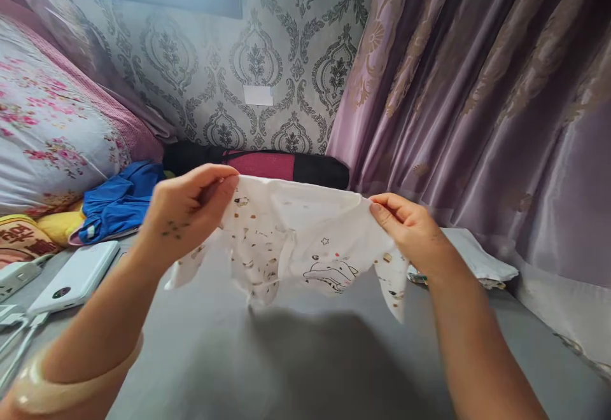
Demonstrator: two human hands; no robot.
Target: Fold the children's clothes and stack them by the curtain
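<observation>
A small white baby shirt [329, 235] with printed animals and brown specks hangs stretched between my two hands, above a grey sheet [205, 369]. My left hand [186, 210] pinches its upper left edge between thumb and fingers. At the upper right edge, my right hand [405, 223] is closed on the fabric in the same way. The short sleeves dangle at both sides, and a shadow falls on the sheet below. A pale bangle [71, 388] circles my left forearm.
On the left lie a white power bank [76, 277], a power strip [19, 278], cables and a blue cloth [119, 200] beside a floral pillow [52, 121]. Folded white cloth [470, 254] lies at right by the purple curtain [468, 89]. A black and red roll [262, 164] lies along the wall.
</observation>
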